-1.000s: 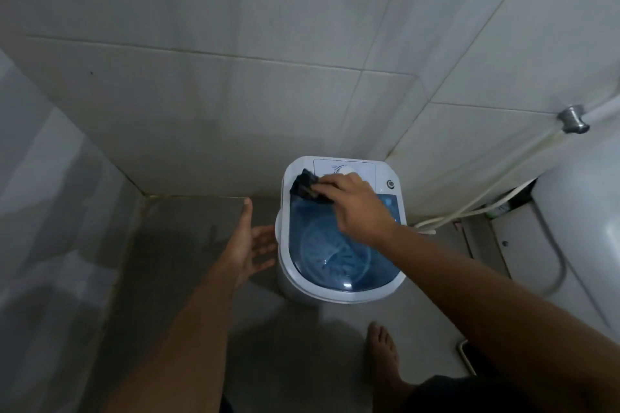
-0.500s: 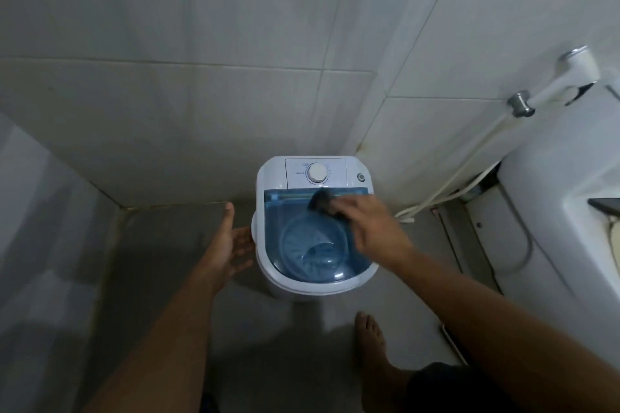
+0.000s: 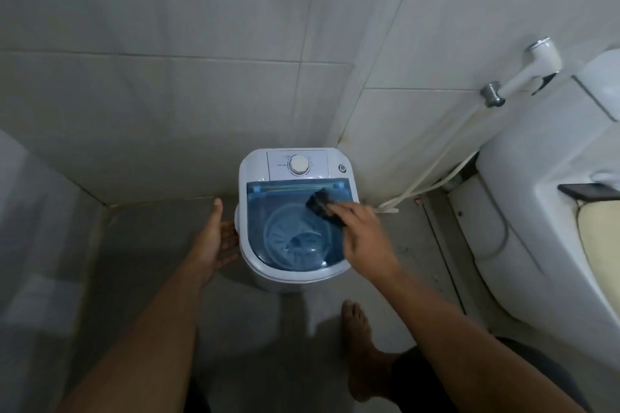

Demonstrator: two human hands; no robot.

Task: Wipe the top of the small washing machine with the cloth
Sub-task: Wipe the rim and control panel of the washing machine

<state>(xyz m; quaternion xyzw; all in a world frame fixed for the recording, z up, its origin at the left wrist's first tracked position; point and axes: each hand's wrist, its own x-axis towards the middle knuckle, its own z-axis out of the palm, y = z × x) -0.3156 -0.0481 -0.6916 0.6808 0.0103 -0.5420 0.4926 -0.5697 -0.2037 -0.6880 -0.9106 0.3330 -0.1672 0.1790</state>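
Observation:
A small white washing machine (image 3: pixel 255 164) stands on the floor in the tiled corner, with a round dial (image 3: pixel 299 165) at the back and a clear blue lid (image 3: pixel 288 211). My right hand (image 3: pixel 364 238) presses a dark cloth (image 3: pixel 320 204) onto the lid's back right part. Fingers cover the cloth's near end. My left hand (image 3: pixel 214 241) is open, palm against the machine's left side, fingers spread.
A white toilet (image 3: pixel 536 245) fills the right side, with a dark phone-like object (image 3: pixel 587 192) on it. A spray nozzle (image 3: pixel 523 74) hangs on the wall, its hose (image 3: pixel 432 171) running down behind the machine. My bare foot (image 3: pixel 359 345) stands just in front.
My right hand has slid the cloth from the lid's back left across to its back right. The dial, covered before, now shows. My left hand has stayed at the machine's side.

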